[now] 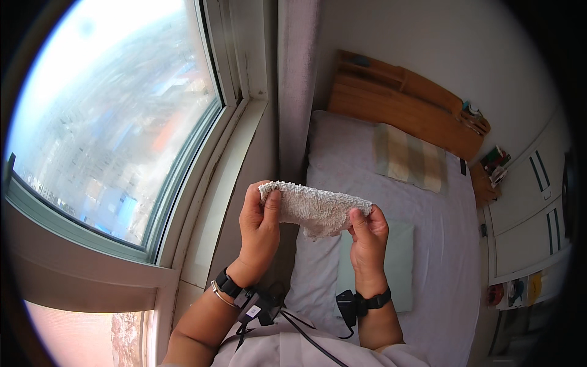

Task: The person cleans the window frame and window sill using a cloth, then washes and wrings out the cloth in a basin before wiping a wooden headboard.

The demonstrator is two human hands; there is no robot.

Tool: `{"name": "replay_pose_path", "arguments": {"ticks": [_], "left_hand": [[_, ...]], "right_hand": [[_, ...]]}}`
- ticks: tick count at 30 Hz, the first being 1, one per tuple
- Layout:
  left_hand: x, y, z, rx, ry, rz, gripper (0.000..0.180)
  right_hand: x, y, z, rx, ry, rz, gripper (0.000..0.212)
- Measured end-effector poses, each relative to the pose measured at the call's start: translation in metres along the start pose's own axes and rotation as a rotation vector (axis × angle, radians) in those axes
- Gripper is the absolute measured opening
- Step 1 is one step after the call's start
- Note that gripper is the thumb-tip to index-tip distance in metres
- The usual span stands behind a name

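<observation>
A whitish, rough-textured cloth (315, 209) is stretched between my two hands in the middle of the view. Its left end is pinched by my left hand (262, 214), thumb on top. My right hand (369, 229) grips the other end, also with the thumb over it. The cloth looks folded, and its lower middle sags with a darker, dirty patch. The fingers behind it are mostly hidden.
To the left is a large window (122, 134) with a narrow sill (229, 177). A bed (440, 244) with a wooden headboard (397, 92), a striped pillow (409, 158) and a pale green mat (397, 263) lies right. Cables (312, 342) hang at my wrists. White cabinets (526, 220) stand far right.
</observation>
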State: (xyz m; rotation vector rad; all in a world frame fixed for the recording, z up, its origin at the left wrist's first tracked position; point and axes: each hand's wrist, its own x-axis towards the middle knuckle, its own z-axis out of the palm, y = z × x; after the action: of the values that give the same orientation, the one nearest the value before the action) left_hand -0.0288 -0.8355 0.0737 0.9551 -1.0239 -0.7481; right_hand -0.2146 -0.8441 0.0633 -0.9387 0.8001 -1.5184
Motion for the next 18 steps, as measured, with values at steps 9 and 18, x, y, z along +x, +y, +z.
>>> {"name": "replay_pose_path", "arguments": {"ticks": [9, 18], "left_hand": [[0.057, -0.058, 0.093, 0.015, -0.171, -0.005, 0.012], [0.135, -0.126, 0.131, -0.022, -0.326, -0.076, 0.017]], "right_hand": [[0.046, -0.017, -0.029, -0.079, 0.118, -0.128, 0.047], [0.13, 0.003, -0.076, -0.192, 0.289, -0.084, 0.033]]}}
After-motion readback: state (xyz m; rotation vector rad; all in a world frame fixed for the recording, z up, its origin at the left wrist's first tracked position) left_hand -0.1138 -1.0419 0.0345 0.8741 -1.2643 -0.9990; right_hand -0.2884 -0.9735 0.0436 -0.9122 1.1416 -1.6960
